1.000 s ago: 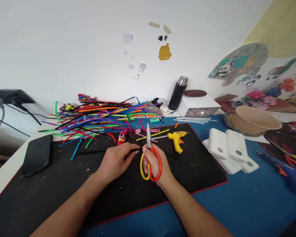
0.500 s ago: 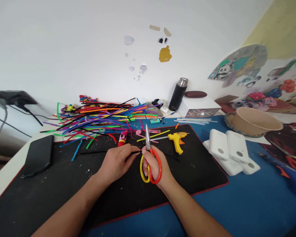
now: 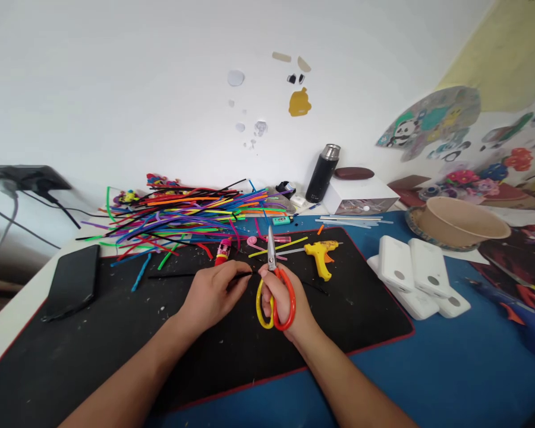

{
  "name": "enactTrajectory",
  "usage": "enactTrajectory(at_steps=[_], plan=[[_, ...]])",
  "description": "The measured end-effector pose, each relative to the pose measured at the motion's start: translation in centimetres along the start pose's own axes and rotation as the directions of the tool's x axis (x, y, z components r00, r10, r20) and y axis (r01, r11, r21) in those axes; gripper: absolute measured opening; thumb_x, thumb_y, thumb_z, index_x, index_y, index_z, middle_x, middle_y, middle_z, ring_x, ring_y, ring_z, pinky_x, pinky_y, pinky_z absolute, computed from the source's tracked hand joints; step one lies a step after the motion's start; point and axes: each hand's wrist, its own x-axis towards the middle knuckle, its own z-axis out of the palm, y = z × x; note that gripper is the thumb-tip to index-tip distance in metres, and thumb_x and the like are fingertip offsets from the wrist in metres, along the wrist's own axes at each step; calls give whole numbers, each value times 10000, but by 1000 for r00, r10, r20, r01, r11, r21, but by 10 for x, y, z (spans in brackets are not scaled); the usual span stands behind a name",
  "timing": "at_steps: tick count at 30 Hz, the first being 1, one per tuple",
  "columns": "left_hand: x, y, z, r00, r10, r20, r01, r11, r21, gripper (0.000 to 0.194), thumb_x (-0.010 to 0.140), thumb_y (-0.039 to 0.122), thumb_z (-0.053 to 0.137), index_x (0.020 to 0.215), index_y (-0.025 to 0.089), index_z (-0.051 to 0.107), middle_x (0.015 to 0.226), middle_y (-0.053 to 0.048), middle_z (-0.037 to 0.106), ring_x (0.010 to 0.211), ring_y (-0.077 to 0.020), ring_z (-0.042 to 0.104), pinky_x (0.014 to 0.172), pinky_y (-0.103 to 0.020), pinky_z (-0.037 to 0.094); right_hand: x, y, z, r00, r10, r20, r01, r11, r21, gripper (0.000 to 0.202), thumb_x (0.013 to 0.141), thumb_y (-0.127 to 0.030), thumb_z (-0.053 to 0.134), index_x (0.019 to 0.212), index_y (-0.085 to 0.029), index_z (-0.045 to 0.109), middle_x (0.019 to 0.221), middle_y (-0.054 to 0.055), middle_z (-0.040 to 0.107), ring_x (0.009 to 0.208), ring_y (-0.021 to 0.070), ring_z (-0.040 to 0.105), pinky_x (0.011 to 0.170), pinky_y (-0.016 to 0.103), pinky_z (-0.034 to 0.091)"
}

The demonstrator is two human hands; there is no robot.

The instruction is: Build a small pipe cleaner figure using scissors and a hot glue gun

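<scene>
My left hand [image 3: 216, 293] pinches a black pipe cleaner [image 3: 172, 276], whose one end sticks out to the left over the black mat [image 3: 191, 362]. In my right hand [image 3: 296, 303] is a pair of scissors [image 3: 289, 297] with one yellow and one red handle loop. Their blades point up and away from me and look closed. The right fingertips are just right of the left ones, and a dark strand runs on to the right beyond them. Just behind the left hand a red and pink tube [image 3: 223, 251] lies on the mat.
A heap of colourful pipe cleaners [image 3: 182, 214] lies along the wall. Right of my hands is a yellow glue gun [image 3: 321, 258]. White box-shaped devices [image 3: 396, 264], a beige bowl [image 3: 466, 221], a black flask [image 3: 323, 173] and a phone [image 3: 72, 279] stand or lie around the mat.
My right hand with the scissors has shifted slightly right, opening a small gap between the fingertips of both hands. The left hand keeps its pinch. The view has tilted a little.
</scene>
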Motion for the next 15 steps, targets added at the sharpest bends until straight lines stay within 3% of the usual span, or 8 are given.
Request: enactTrajectory(at_steps=[15], plan=[[-1, -2, 2, 1000, 3, -24, -3, 1000, -2, 140, 1045, 258, 577, 1044, 193, 701, 873, -29, 819, 686, -149, 776, 661, -215, 587, -1, 1, 0, 1000, 1, 29, 0, 1000, -27, 377, 855, -532, 743, 967, -206, 593, 506, -107, 521, 333, 89, 462, 360, 182, 343]])
